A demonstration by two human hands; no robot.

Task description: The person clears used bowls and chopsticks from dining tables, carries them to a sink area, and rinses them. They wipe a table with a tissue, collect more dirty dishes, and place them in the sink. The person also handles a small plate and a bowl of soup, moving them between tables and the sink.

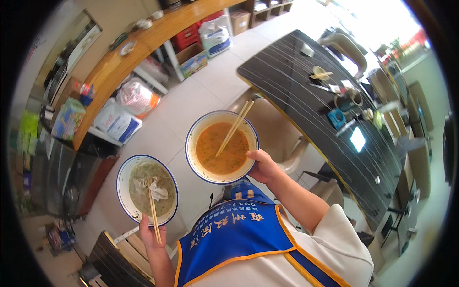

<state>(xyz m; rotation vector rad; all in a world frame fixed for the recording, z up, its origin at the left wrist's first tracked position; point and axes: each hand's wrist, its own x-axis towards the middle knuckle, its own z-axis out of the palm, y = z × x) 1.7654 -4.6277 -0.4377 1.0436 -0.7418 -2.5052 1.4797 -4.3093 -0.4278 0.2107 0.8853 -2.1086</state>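
My left hand [153,233] grips the near rim of a white, blue-rimmed bowl [124,188]. Pale, cloudy broth [143,201] with green bits lies in it, along with crumpled white tissue [157,191]. A pair of chopsticks [154,213] rests across its near edge, the ends over my fingers. In my right hand [263,166] is a second blue-rimmed bowl [191,145], its thumb over the rim and its other fingers below. Orange-red soup [215,140] partly fills this bowl. Another pair of chopsticks [235,129] leans out past its far rim.
At right stands a black, white-veined table [283,75] bearing a bowl with chopsticks [321,74] and a lit phone [357,139]. A beige chair [270,125] is tucked beside it. Plastic bags [116,120] sit under the wooden counter [104,77] at left.
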